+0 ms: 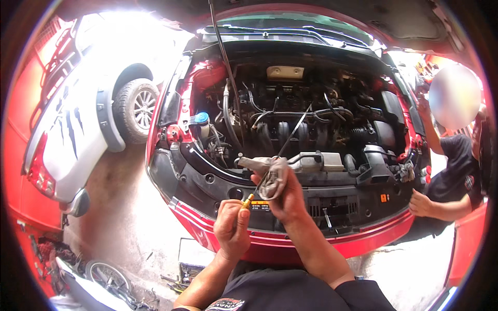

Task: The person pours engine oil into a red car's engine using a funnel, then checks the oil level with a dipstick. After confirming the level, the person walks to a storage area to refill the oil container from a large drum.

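My left hand is closed on the yellow handle of a dipstick, held over the front edge of the open engine bay. The thin dark blade slants up and to the right above the engine. My right hand is closed round a crumpled grey rag, which is wrapped about the blade just beyond the handle. A loose end of the rag hangs toward the left. The rag and fingers hide that stretch of the blade.
A prop rod holds the hood up. A wrench-like tool lies on the front panel, and a bunched cloth sits at its right. Another person stands at the right side. A white vehicle is parked on the left.
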Tool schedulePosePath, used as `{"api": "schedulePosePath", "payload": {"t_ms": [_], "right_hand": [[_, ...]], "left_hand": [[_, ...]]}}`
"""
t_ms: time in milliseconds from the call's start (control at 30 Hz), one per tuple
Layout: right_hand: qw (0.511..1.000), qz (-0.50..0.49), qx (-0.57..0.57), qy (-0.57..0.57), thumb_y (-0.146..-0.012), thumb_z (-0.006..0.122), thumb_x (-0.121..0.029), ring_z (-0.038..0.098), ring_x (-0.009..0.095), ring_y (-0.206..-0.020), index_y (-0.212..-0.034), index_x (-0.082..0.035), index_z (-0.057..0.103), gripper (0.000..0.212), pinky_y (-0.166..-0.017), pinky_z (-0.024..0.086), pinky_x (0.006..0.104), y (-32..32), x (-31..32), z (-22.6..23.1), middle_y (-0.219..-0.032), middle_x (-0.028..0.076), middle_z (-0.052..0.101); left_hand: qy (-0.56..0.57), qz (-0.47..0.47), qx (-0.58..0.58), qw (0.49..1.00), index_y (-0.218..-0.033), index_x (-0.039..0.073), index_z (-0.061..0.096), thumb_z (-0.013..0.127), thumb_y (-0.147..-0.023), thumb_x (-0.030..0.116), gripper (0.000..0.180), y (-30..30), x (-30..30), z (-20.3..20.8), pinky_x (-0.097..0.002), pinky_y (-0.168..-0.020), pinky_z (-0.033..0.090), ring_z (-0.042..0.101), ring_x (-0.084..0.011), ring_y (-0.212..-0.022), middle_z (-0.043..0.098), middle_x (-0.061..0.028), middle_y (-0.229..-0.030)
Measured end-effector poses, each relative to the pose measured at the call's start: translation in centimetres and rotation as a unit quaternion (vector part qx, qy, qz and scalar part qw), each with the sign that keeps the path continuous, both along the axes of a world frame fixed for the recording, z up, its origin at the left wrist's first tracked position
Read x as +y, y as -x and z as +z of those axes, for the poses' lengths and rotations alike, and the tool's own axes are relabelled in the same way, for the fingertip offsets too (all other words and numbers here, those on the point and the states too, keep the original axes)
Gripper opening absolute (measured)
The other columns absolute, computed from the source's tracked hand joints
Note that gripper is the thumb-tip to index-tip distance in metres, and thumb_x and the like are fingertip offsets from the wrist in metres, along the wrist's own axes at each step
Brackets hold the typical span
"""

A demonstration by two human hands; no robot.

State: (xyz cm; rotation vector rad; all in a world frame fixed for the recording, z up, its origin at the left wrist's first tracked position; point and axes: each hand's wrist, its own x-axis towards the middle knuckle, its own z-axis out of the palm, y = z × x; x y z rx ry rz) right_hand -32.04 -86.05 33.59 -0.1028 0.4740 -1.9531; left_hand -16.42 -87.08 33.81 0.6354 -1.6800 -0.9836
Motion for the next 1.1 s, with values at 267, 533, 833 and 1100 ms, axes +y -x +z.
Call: {"api": "schedulePosePath", "payload": {"t_ms": [267,533,833,1100], "right_hand": [[0.977,-0.068,0.071,-0.187,-0.103,0.055,-0.024,0.064,0.013,-0.067,-0.110,-0.007,0.060,0.019,-0.055,0.056,0.0297,-2.6,-1.1,-5.1,-0.087,0.003,0.065],[0.970,-0.067,0.083,-0.220,-0.104,0.056,-0.023,0.063,0.011,-0.069,-0.125,-0.009,0.053,0.025,-0.053,0.054,0.0293,-4.0,-0.9,-6.6,-0.089,0.001,0.064],[0.977,-0.078,0.105,-0.168,-0.102,0.058,-0.010,0.062,0.008,-0.076,-0.131,-0.003,0.048,0.032,-0.064,0.053,0.0239,-0.2,0.7,-8.7,-0.095,0.002,0.064],[0.971,-0.073,0.146,-0.176,-0.100,0.062,-0.011,0.061,0.009,-0.082,-0.135,-0.002,0.045,0.039,-0.071,0.052,0.0228,1.4,2.0,-9.9,-0.098,0.006,0.064]], "left_hand": [[0.097,-0.045,-0.100,0.989,-0.086,-0.004,0.064,0.066,-0.090,0.006,0.011,-5.8,1.6,-3.0,-0.0406,-0.077,0.051,0.064,-0.0327,-0.086,0.066,-0.0154,-0.086],[0.100,-0.051,-0.194,0.975,-0.087,-0.002,0.068,0.068,-0.086,0.005,0.007,-11.7,4.1,-4.2,-0.0418,-0.079,0.052,0.064,-0.0339,-0.089,0.067,-0.0149,-0.086],[-0.009,0.054,-0.271,0.961,-0.081,0.000,0.071,0.069,-0.087,0.006,0.009,-13.5,12.5,-6.4,-0.0385,-0.073,0.051,0.065,-0.0294,-0.083,0.069,-0.0118,-0.082],[-0.526,0.071,-0.017,0.848,-0.097,-0.006,0.071,0.059,-0.098,0.013,0.022,-16.3,20.5,-9.2,-0.0334,-0.075,0.053,0.072,-0.0216,-0.082,0.071,-0.0128,-0.078]]}}
